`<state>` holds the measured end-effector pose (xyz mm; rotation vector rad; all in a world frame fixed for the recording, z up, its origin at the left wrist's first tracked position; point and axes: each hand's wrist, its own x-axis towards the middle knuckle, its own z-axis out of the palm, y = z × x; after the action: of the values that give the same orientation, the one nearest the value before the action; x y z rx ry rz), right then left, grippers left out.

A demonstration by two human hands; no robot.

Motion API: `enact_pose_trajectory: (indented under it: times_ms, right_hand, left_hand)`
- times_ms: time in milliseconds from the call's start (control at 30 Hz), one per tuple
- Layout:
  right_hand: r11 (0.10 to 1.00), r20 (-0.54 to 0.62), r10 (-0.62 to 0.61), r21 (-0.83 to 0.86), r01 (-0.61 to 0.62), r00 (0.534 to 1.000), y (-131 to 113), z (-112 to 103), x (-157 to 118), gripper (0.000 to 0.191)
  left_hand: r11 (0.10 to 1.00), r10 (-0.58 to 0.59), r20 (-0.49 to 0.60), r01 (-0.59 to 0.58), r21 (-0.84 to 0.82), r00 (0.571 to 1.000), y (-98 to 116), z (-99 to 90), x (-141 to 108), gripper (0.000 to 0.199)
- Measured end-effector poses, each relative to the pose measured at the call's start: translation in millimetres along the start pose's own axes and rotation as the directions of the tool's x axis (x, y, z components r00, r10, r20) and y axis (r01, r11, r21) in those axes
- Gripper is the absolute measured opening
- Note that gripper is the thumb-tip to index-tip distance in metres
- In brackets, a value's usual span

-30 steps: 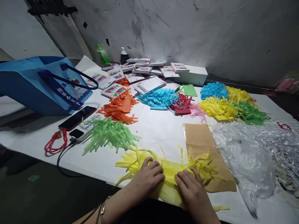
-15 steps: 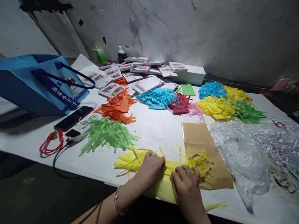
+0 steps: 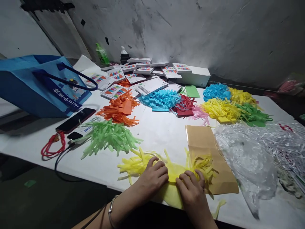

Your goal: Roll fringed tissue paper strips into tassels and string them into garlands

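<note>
A yellow tissue-paper tassel (image 3: 174, 170) lies across the front edge of the table, fringed at both ends, with an uncut band in the middle. My left hand (image 3: 154, 174) has its fingers curled onto the left of that band. My right hand (image 3: 192, 187) grips the right side, fingers bent over the paper and thumb side hidden. Between the hands the band bulges in a loose fold. Part of the sheet comes down toward me over the edge. A loose yellow strip (image 3: 219, 208) is beside my right wrist.
Light green fringe (image 3: 111, 136), orange fringe (image 3: 119, 109) and blue fringe (image 3: 162, 99) lie beyond. A brown paper sheet (image 3: 212, 159) and clear plastic bags (image 3: 250, 159) are on the right. Left are a phone (image 3: 76, 121) and a blue bag (image 3: 30, 86). Printed packets (image 3: 143, 70) are piled behind.
My left fingers have lifted and curled back a little. The middle of the yellow paper now shows a wider, rounder fold, and the loose strip by my right wrist has swung upward.
</note>
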<state>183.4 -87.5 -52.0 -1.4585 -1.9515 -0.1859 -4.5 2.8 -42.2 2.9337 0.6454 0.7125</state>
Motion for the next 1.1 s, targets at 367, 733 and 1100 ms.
enact_pose_trajectory:
  times_ms: [367,733,1100]
  right_hand:
    - [0.948,0.03,0.297,-0.13,-0.291,0.954,1.9,1.5,-0.6,0.025]
    - [0.99,0.082,0.135,0.02,-0.137,0.987,1.5,3.1,-2.6,0.017]
    - [0.996,0.054,0.066,0.057,-0.069,0.996,-2.2,9.6,6.3,0.017]
  left_hand:
    - [0.947,-0.32,0.164,0.308,0.098,0.933,10.7,2.8,1.8,0.01]
    - [0.991,-0.135,0.013,0.135,-0.024,0.991,6.3,2.5,4.6,0.009]
    - [0.993,-0.082,-0.039,0.078,-0.089,0.996,3.7,5.2,6.2,0.013]
